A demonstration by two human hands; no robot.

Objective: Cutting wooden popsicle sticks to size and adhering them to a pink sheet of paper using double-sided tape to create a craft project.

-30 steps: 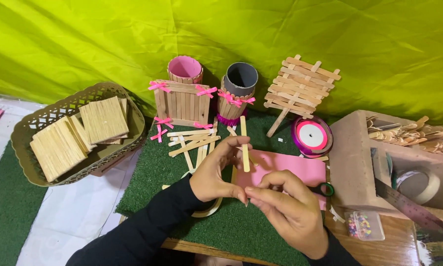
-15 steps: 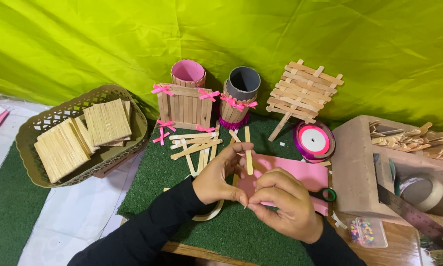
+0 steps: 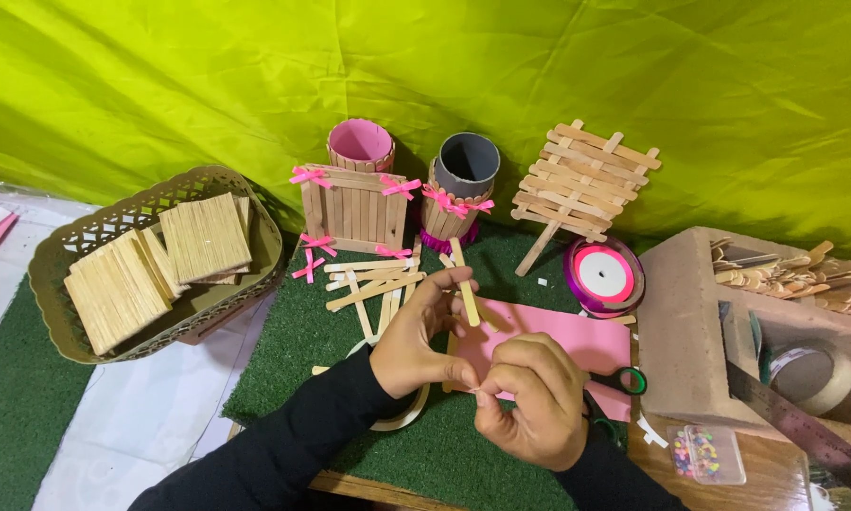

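Note:
My left hand point(image 3: 416, 336) holds a wooden craft stick point(image 3: 464, 281) upright between thumb and fingers, over a green turf mat point(image 3: 293, 350). My right hand point(image 3: 529, 397) is closed just below and right of it, its fingertips pinching something small that I cannot make out. Under both hands lies a pink paper sheet point(image 3: 577, 341). Loose craft sticks point(image 3: 373, 284) lie on the mat just beyond my left hand.
A woven basket point(image 3: 66, 260) with stacks of sticks sits at left. At the back stand a stick box with pink bows point(image 3: 351, 203), a pink cup point(image 3: 360, 144), a grey cup point(image 3: 465, 166) and a stick lattice point(image 3: 581, 180). Ribbon spool point(image 3: 603, 275), scissors point(image 3: 624, 381) and a cardboard organiser point(image 3: 690, 322) are at right.
The hands stay together over the pink sheet; the stick in my left hand has tilted slightly. The view has shifted a little.

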